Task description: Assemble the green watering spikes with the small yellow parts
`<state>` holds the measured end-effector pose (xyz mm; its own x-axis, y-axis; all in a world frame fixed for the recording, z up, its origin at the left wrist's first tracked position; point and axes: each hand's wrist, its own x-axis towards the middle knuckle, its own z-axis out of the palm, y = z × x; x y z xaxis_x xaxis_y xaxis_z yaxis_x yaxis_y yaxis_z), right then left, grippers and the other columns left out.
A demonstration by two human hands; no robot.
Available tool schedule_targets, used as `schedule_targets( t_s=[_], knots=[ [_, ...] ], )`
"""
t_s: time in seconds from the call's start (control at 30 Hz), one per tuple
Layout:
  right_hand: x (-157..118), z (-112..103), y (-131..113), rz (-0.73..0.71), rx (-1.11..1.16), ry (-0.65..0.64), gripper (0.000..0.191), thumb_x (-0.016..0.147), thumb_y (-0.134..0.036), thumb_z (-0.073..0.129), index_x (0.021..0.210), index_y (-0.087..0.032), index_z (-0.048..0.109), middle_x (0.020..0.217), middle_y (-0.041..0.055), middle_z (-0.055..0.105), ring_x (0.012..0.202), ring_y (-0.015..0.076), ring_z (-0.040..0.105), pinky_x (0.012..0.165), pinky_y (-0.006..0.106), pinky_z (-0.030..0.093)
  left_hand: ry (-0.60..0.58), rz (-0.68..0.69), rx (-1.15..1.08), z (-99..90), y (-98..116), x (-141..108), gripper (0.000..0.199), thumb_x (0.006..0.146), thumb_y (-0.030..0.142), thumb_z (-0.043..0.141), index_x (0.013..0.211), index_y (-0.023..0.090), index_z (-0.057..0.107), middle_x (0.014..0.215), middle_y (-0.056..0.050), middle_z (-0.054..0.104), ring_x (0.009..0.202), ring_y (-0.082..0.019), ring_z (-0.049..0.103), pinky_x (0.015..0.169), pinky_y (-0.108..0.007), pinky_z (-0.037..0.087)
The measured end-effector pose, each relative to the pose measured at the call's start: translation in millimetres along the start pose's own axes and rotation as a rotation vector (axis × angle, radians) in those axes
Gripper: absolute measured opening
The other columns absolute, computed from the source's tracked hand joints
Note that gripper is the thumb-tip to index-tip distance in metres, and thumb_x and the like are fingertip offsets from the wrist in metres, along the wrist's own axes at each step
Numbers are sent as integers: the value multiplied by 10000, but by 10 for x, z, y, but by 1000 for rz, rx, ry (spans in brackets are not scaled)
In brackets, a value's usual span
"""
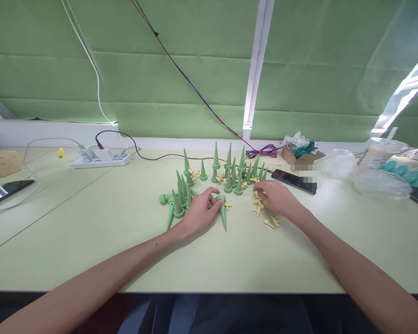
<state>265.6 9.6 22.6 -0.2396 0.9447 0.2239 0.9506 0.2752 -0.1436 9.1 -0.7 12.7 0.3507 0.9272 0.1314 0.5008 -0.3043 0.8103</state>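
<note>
My left hand (202,211) has its thumb and index finger closed about the wide end of a green plastic spike (223,217), whose tip points toward me. Beside that spike lies a small yellow T-shaped plastic valve (228,205). Bent fingers of my right hand (274,197) reach down into a loose pile of yellow pieces (258,204); its fingertips are partly hidden, so what they pinch is unclear. Several upright green spikes (229,178) stand behind both hands, some with yellow pieces around them. More green spikes (179,204) stand and lie left of my left hand.
A black phone (294,181) lies right of the spikes, before a small cardboard box (301,157). At far right stand a drink cup (372,155) and teal items (406,173). A power strip (102,160) and a tablet (9,191) are at left.
</note>
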Motion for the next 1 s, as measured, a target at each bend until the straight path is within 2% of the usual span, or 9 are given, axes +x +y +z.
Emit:
schedule_targets(
  t_s=[0.23,0.57,1.0],
  knots=[
    [-15,5,-6,-17,-25,-41,203,867,-91,488,841,-186,664,896,87,672,846,202,609,661,260,347,67,12,-10,11,-15,0,332,911,488,516,1087,211,561,703,24,540,514,-114,472,498,-224,339],
    [3,39,6,58,-59,-92,191,856,-69,468,872,-186,618,900,83,680,814,202,592,571,262,279,58,38,14,15,-8,3,291,921,463,507,1059,215,572,708,26,531,537,-115,470,526,-230,328],
    [24,92,26,71,-33,-77,170,861,-96,481,897,-190,618,880,78,681,798,206,595,568,260,267,46,51,19,18,-22,5,282,924,461,507,1043,213,572,708,32,525,517,-103,450,519,-231,313]
  ],
)
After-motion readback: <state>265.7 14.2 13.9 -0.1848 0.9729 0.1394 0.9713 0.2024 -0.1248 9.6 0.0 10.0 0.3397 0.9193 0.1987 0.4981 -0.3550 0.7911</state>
